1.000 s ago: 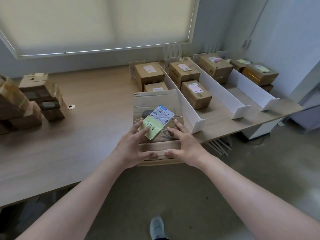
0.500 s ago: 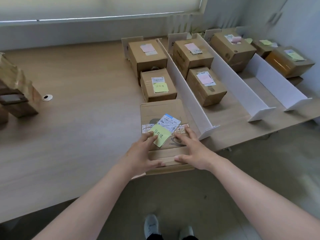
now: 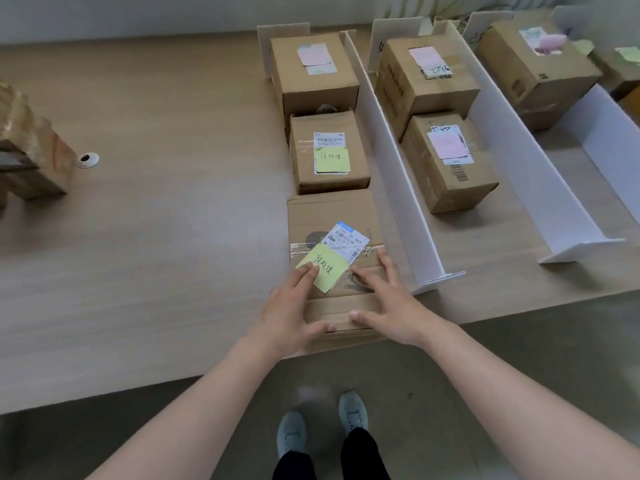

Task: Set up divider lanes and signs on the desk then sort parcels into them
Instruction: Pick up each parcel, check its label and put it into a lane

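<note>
Leftmost lane, left of the long white foam-board divider (image 3: 391, 161): three brown cardboard parcels in a row. Far one has a pink note (image 3: 313, 72), the middle small one a green note over its label (image 3: 329, 152), and the nearest flat brown cardboard parcel with a yellow-green sticky note and a white shipping label (image 3: 332, 216) sits at the front tabletop edge, its near end overhanging slightly. Next lane: two brown boxes with pink notes, far (image 3: 426, 74) and near (image 3: 448, 161), closed off on the right by a second white divider (image 3: 533, 174). Beyond it a bigger brown box (image 3: 533, 69) with a pink item on top. White sign cards (image 3: 282, 36) stand at the lanes' far ends.

Light wood-grain tabletop (image 3: 156, 237) — a stack of unsorted brown boxes (image 3: 31, 161) at far left, a round cable grommet (image 3: 88, 159) beside it. Grey floor below, two grey shoes visible.

Left hand (image 3: 294, 310): fingers flat on the nearest parcel's top, fingertips on the sticky note, thumb along the near edge. Right hand (image 3: 388, 299): fingers spread flat on top, thumb at the near edge. Neither grip clenches — both hands press on the parcel, released.
</note>
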Demonstrator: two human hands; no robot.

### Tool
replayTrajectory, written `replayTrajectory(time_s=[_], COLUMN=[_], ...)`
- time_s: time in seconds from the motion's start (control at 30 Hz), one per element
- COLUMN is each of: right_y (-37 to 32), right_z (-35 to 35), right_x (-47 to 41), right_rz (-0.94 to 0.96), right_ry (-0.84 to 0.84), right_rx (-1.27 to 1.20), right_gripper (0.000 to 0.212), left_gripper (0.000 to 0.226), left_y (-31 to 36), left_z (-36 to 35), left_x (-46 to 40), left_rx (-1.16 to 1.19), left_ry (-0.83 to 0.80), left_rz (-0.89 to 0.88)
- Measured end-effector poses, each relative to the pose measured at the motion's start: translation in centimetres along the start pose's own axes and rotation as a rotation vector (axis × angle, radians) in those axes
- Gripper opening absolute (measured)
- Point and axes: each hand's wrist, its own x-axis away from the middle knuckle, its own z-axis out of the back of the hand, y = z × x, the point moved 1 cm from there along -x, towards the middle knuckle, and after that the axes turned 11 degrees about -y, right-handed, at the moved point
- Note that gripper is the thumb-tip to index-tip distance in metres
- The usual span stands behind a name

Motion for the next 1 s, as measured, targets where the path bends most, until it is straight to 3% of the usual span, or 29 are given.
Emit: replayTrajectory(time_s=[0.2, 0.53, 0.7, 1.0], right_y=[0.6, 0.2, -3.7, -15.6], right_z=[1.3, 2.4, 3.3, 5.1], right_x=[-1.5, -2.6, -2.8, -4.3], right_rz=[-0.009, -0.114, -0.196, 0.036], right_ry=[0.016, 0.027, 0.129, 0.162], right_rx=[0.067, 0.242, 0.467, 0.596], right_gripper=[0.065, 0.052, 0.042, 0.043], left_gripper=[0.107, 0.094, 0.075, 0.061], left_y=[0.4, 1.5, 3.4, 3.3], left_z=[-1.1, -1.6, 1.4, 13.2], left_x=[-1.4, -1.7, -1.1, 3.3], left_rx=[-0.005, -0.089, -0.151, -0.319], left_ry=[0.031, -0.022, -0.018, 0.208], left_rz=[0.042, 0.151, 0.21, 0.321])
